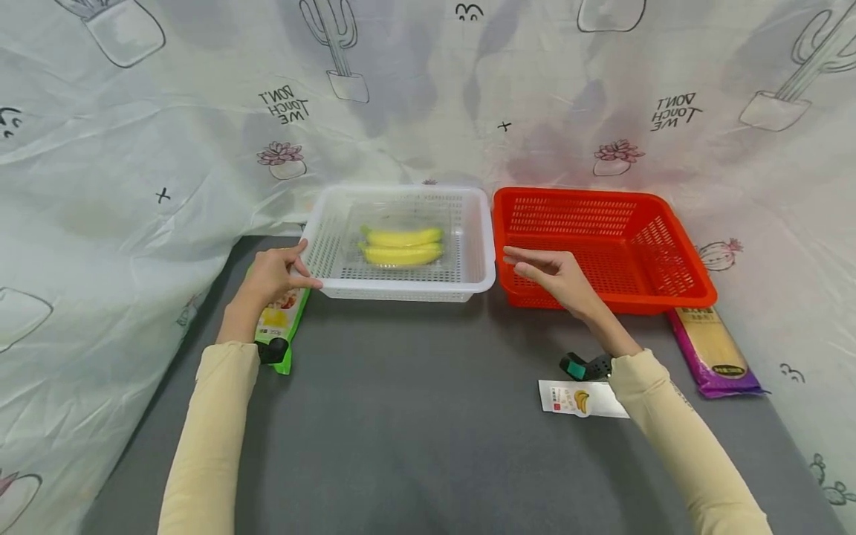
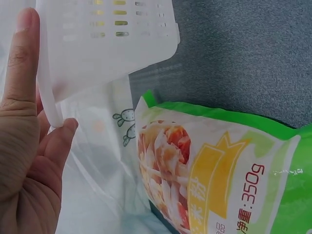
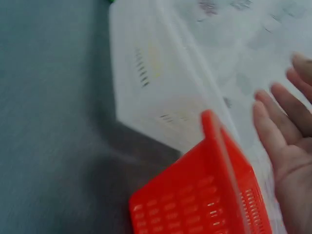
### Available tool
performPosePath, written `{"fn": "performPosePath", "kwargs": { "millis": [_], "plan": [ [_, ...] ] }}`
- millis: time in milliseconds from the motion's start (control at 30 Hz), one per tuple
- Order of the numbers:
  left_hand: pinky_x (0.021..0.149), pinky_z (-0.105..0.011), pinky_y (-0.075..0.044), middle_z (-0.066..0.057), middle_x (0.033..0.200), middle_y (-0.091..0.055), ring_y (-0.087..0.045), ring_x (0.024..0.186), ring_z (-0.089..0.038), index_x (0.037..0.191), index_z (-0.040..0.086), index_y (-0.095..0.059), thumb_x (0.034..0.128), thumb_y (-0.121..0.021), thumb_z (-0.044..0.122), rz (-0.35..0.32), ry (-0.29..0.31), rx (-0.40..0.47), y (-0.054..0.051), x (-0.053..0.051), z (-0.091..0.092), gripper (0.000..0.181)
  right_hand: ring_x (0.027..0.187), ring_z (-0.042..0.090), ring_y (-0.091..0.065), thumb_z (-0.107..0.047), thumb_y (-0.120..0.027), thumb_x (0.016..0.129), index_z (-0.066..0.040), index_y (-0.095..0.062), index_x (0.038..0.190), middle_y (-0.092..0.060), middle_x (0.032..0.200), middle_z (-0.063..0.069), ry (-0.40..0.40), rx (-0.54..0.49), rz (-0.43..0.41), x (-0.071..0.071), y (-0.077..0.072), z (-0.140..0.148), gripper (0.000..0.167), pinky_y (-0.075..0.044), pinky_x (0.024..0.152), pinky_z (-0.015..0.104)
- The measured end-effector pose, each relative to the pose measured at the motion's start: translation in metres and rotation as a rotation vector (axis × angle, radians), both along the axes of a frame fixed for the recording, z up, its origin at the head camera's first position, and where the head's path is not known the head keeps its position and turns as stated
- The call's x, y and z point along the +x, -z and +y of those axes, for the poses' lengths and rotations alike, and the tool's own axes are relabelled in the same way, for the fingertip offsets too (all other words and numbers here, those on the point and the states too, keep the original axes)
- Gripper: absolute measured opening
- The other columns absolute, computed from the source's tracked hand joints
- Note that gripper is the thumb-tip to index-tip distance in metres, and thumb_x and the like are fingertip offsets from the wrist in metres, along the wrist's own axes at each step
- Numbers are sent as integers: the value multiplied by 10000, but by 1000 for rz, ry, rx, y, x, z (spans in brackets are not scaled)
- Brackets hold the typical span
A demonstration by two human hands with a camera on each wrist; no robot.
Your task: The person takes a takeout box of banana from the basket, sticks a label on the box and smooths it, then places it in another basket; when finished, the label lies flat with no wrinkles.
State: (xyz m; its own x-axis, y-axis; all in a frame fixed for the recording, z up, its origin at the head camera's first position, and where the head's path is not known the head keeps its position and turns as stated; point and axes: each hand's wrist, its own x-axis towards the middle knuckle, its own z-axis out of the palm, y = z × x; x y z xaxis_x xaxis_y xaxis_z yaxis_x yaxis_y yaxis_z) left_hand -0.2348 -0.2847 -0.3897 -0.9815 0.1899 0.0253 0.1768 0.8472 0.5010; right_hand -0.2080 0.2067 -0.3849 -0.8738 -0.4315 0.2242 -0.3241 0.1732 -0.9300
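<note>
A white plastic basket (image 1: 401, 287) stands at the back of the table. My left hand (image 1: 273, 273) grips its rim at the front left corner, the rim running between thumb and fingers in the left wrist view. Inside lie two yellow bananas (image 1: 403, 256) in what looks like a clear plastic box (image 1: 451, 256). Right beside it is a red slotted basket (image 1: 682, 297). Over the red basket's left side hovers my right hand (image 1: 562, 279), its fingers extended and holding nothing. The right wrist view is blurred, with the hand (image 3: 295, 161) near both baskets' rims.
Under my left wrist lies a green-and-white food bag (image 2: 234, 170). Near my right wrist are a white packet with a banana picture (image 1: 562, 397) and a black strap (image 1: 588, 367). A purple-and-yellow bag (image 1: 715, 353) sits at the right. Printed cloth (image 1: 428, 89) hangs behind the grey table (image 1: 401, 416).
</note>
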Motion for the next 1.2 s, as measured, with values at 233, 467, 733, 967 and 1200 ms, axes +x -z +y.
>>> {"fn": "performPosePath", "kwargs": {
  "millis": [233,467,733,967,1200],
  "plan": [
    [608,-331,-334,-155,1495,-340,-425,662,-243,689,55,-662,705,-835,371,-39,-25,-4,-6,1,4,361,1233,285,-525,-114,-590,960,-40,-503,1387,-515,1379,177,-63,-81,-320,-18,0,-6,442,-470,925,304],
    [691,-359,-364,-131,1514,-304,-510,889,-297,693,42,-645,715,-825,373,-76,-44,-11,-8,1,7,378,1269,282,-490,-96,-592,954,-12,-448,1416,-459,1432,174,-14,-182,-415,-29,0,-17,491,-397,1001,362],
    [654,-350,-365,-146,1510,-301,-457,733,-261,687,53,-621,717,-828,361,-70,-41,-22,-9,1,7,373,1260,236,-508,-41,-604,937,11,-410,1431,-460,1429,175,-64,-121,-432,-39,-3,-42,532,-397,1020,374],
    [576,-322,-341,-119,1512,-309,-364,617,-228,685,60,-611,720,-822,372,-88,-59,-25,-7,1,6,378,1312,306,-437,-21,-607,930,12,-400,1437,-434,1456,153,-107,-74,-486,-45,-3,-72,549,-358,1051,438],
    [536,-313,-316,-128,1501,-328,-279,522,-177,672,63,-600,718,-828,340,-55,-51,-39,-7,1,6,362,1407,211,-293,-129,-678,902,-70,-374,1473,-328,1536,55,-8,34,-462,-49,0,-90,649,-284,1108,401]
  ]
}}
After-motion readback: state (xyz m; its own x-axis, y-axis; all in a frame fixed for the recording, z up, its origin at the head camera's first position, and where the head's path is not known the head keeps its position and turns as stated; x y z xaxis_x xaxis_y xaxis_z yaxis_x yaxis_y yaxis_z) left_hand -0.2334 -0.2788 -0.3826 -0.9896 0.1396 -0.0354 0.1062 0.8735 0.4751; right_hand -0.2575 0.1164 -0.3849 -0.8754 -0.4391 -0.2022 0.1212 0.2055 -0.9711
